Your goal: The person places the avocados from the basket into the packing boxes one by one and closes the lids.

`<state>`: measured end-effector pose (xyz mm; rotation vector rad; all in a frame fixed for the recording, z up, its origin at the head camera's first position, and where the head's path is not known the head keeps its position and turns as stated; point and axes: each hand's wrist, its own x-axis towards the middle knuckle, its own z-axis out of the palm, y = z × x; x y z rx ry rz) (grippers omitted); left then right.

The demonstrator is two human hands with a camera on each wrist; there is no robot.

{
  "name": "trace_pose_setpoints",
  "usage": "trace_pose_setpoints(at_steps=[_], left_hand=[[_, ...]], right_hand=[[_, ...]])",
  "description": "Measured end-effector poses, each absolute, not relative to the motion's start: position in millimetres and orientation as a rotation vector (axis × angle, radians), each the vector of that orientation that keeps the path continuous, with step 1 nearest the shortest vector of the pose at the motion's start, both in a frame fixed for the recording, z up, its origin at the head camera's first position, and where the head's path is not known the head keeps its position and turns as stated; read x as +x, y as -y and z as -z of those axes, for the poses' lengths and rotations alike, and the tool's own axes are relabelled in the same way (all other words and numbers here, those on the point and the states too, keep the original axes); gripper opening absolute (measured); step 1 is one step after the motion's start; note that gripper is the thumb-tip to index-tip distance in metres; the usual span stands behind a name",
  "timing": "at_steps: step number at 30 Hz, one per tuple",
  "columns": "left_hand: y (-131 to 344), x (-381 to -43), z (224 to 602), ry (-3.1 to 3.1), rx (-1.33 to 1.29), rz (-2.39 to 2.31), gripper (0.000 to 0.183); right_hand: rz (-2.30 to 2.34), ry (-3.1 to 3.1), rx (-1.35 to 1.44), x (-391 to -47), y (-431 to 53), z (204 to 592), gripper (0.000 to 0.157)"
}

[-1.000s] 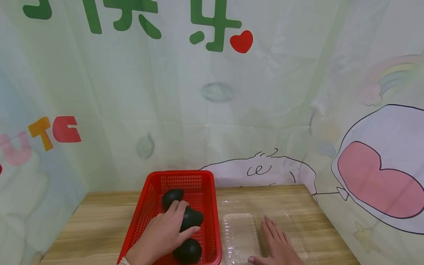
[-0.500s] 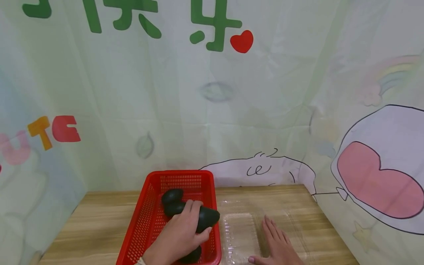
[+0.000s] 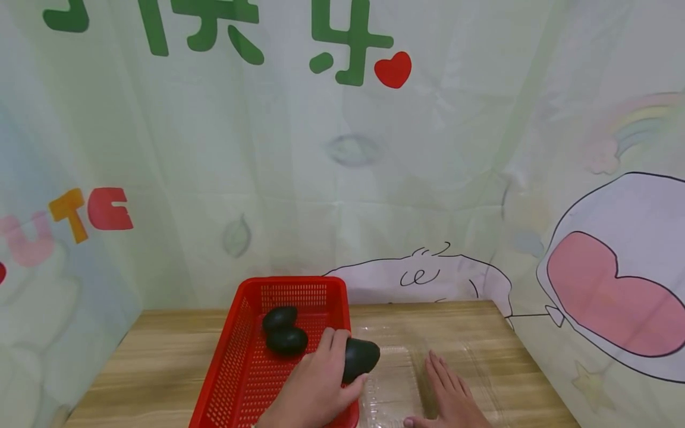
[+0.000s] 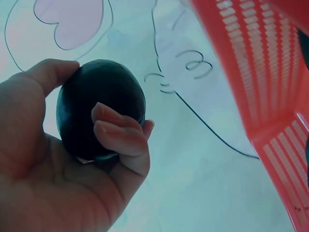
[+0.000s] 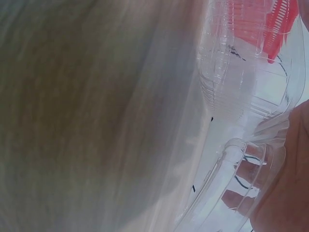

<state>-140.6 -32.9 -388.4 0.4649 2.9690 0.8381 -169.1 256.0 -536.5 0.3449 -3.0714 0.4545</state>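
Observation:
In the head view my left hand point(image 3: 318, 383) grips a dark green avocado point(image 3: 362, 359) over the right rim of a red plastic basket point(image 3: 227, 356). The left wrist view shows the thumb and curled fingers round that avocado point(image 4: 94, 111). Two more avocados, one farther back point(image 3: 280, 319) and one nearer point(image 3: 287, 341), lie touching inside the basket. My right hand point(image 3: 452, 395) rests with straight fingers on the right half of a clear plastic clamshell box point(image 3: 393, 380), which lies spread on the table. Through the plastic point(image 5: 270, 154), some fingertips show in the right wrist view.
A wooden table point(image 3: 160, 362) bears the basket and the box, side by side. Behind it hangs a printed cloth backdrop point(image 3: 289, 172) that reaches down to the table's back edge. The near end of the basket is partly covered by my left arm.
My left hand has carried the avocado rightward, from inside the basket to above its right rim. The near avocado is now hidden behind the hand and arm. My right hand stays put.

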Motion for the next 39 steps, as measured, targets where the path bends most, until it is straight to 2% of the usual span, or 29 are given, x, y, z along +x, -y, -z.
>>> trace_pose_setpoints(at_steps=[18,26,39], left_hand=[[-34.7,-133.5,401.8,-2.888,0.389,-0.692,0.068],[-47.6,-129.8,414.8,-2.866,0.488,-0.732,0.065],[-68.6,-128.2,433.7,-2.928,0.422,-0.711,0.063]], right_hand=[[-0.447,3.174,0.301,-170.4,-255.0,530.9,0.117],[-0.484,3.146,0.374,-169.7,-258.6,529.1,0.107],[-0.485,3.07,0.455,-169.6,-263.1,531.6,0.107]])
